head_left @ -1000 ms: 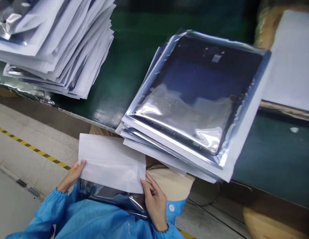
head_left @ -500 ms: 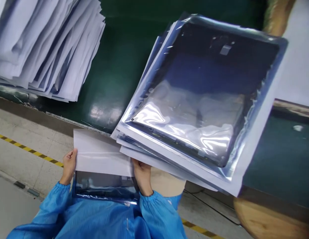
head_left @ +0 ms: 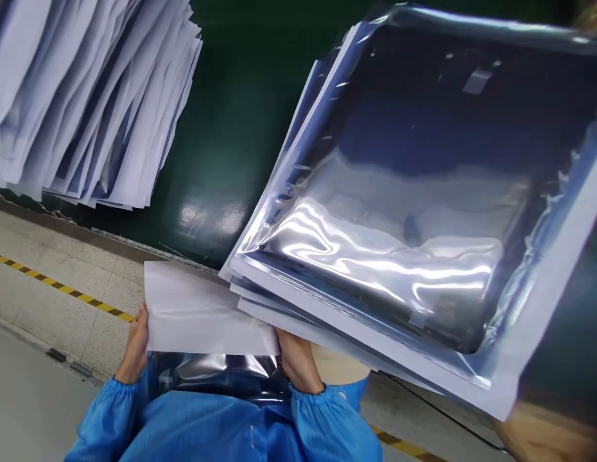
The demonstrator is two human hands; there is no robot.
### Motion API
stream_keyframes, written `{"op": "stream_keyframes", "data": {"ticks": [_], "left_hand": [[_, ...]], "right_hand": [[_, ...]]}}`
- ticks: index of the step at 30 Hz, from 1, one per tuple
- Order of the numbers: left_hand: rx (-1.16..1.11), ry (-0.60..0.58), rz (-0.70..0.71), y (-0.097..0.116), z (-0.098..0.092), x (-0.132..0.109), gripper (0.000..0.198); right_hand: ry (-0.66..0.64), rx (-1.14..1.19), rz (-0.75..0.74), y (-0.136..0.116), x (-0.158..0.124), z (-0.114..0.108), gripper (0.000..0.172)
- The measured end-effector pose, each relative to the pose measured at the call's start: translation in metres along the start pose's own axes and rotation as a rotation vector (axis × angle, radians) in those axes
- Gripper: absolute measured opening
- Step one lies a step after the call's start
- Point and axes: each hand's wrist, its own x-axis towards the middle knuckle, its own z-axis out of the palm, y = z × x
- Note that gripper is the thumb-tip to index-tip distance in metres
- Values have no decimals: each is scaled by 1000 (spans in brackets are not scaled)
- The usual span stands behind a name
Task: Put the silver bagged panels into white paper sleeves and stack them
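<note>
At the bench's front edge, a white paper sheet [head_left: 207, 311] lies over a dark flat panel in a shiny plastic bag [head_left: 221, 372], close against my blue smock. My left hand [head_left: 135, 343] is closed on the left edge of the sheet and bag, thumb up. On the opposite edge my right hand [head_left: 301, 362] is closed too, its fingertips hidden under the sheet and the neighbouring stack. Just above my right hand, a stack of bagged dark panels with white sheets between them [head_left: 404, 212] overhangs the bench edge.
A tall, uneven pile of white sheets and bags [head_left: 101, 109] stands on the green bench [head_left: 216, 154] at the upper left. Yellow-black tape [head_left: 62, 287] marks the floor. A round wooden surface [head_left: 558, 430] and a dark cable [head_left: 438, 410] show at the lower right.
The view has shifted, so the panel stack looks larger and farther right. The sheet and bag have tilted; the bag's lower part now shows bright folded reflections. Both hands keep their grip.
</note>
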Motion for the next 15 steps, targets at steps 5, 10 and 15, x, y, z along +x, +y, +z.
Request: {"op": "stream_keyframes", "data": {"ticks": [5,10,15], "left_hand": [[-69,-87,-32,7,8,10,58],[-164,-2,-21,-2,24,14,40],[-206,101,-47,-12,28,8,24]], "right_hand": [[-158,-65,82,-3,-15,-16,48],[-298,-185,204,10,-37,-31,43],[-293,-182,189,16,-46,-39,38]]}}
